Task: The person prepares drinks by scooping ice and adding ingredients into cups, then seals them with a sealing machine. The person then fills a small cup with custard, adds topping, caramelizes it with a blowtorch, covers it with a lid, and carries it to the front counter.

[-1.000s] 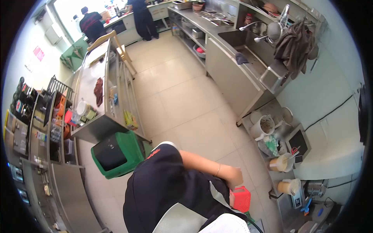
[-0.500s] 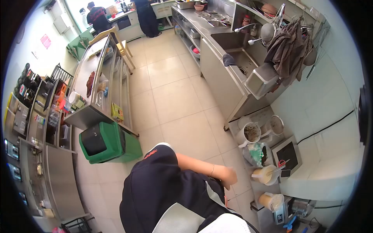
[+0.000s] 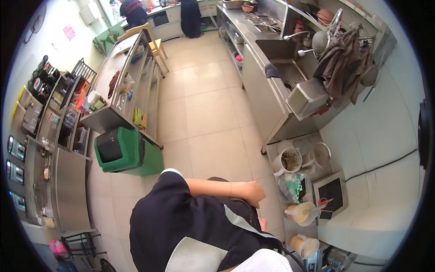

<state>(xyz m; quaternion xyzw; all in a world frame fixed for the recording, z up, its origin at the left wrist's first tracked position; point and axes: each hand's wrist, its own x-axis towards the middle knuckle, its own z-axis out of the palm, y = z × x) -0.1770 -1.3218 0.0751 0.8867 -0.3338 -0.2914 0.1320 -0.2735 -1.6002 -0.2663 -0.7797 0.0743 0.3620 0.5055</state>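
My left hand (image 3: 254, 194) is in front of my dark-clothed body, at the end of a bare forearm reaching rightward. Its back faces the camera and its fingers are curled down out of sight, so anything in it is hidden. Only a small part of my right hand (image 3: 263, 223) shows below it, beside my clothing, with the fingers hidden. Nearest on the right is a low shelf with a tub of pale contents (image 3: 301, 214), another such tub (image 3: 303, 245) and a bag with green print (image 3: 293, 187).
A green bin (image 3: 152, 156) stands left, beside a steel table (image 3: 102, 119). At the right are a sink counter (image 3: 260, 102), a container with dark residue (image 3: 290, 161), red-handled scissors (image 3: 323, 202) and a scale (image 3: 312, 263). Two people (image 3: 132, 12) (image 3: 191, 18) stand at the far counter.
The view has shifted over the room. My left hand has moved left and slightly up in view. The red basket-like object seen beneath my hand a second ago no longer shows.
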